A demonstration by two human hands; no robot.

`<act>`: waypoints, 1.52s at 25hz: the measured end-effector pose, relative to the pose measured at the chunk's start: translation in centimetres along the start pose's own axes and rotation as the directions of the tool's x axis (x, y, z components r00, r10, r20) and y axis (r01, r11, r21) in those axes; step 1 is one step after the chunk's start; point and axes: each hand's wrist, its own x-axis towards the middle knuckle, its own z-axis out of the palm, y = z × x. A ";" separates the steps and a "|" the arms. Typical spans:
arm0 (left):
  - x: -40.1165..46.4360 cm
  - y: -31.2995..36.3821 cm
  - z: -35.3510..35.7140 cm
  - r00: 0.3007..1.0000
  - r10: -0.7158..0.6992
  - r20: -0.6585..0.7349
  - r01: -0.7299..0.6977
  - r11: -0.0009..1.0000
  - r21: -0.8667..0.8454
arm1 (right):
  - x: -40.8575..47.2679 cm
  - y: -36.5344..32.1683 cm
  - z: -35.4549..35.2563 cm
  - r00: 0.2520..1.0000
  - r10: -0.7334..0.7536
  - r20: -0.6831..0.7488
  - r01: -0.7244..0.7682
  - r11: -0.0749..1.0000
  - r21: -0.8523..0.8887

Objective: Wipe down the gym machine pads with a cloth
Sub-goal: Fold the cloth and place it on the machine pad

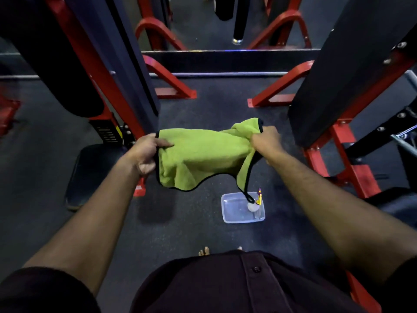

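— What's closest to you there?

— A dark buttoned shirt (248,285) right under the camera, with bare toes (204,251) showing just past its hem on the floor (180,233). Both forearms reach forward from it.

— And the hands?

— The left hand (144,154) is clamped on the left edge of a green cloth (198,159), thumb on top and fingers curled underneath. The right hand (266,143) is bunched tight round the cloth's right side, gathering the fabric into folds. The cloth has a black trim and is stretched between the two hands, in the air above the floor; one corner droops down on the right.

— What's under it?

— A clear plastic tub (237,213) stands on the floor below that drooping corner, with something small, purple and yellow (259,196) at its far right corner. I can't tell what it is.

— The machines?

— A black seat pad (90,175) sits low, just left of the left hand. Above it a long black pad (52,64) leans on a red frame (108,86). On the right, another big black pad (338,75) slants on its own red frame (345,159), well clear of the cloth.
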 end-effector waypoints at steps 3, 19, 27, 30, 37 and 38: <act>0.0 -0.5 -1.7 0.992 -0.082 -0.091 0.083 0.997 0.005 | 0.4 0.1 -1.4 0.929 0.170 0.329 -0.268 0.921 0.282; -5.1 -6.4 -8.9 0.914 0.024 -0.405 -0.140 0.955 -0.260 | -1.0 0.3 -0.1 0.865 -0.234 0.444 0.090 0.942 0.322; -8.7 -1.7 -2.8 0.877 0.079 -0.474 -0.234 0.932 -0.278 | -6.1 -7.1 3.5 0.766 -0.136 0.628 -0.331 0.755 0.567; -9.8 -1.4 2.8 0.903 0.120 -0.412 -0.265 0.912 -0.315 | -14.1 -8.1 7.9 0.624 -0.506 0.595 0.054 0.788 0.613; -13.5 -3.2 -5.7 0.911 0.225 -0.345 -0.400 0.684 -0.610 | -22.9 -8.4 16.4 0.366 -0.775 0.516 0.874 0.477 0.096; -13.9 -3.3 -7.9 0.905 0.237 -0.352 -0.416 0.660 -0.625 | -24.2 -8.8 18.1 0.327 -0.791 0.517 0.902 0.424 0.079</act>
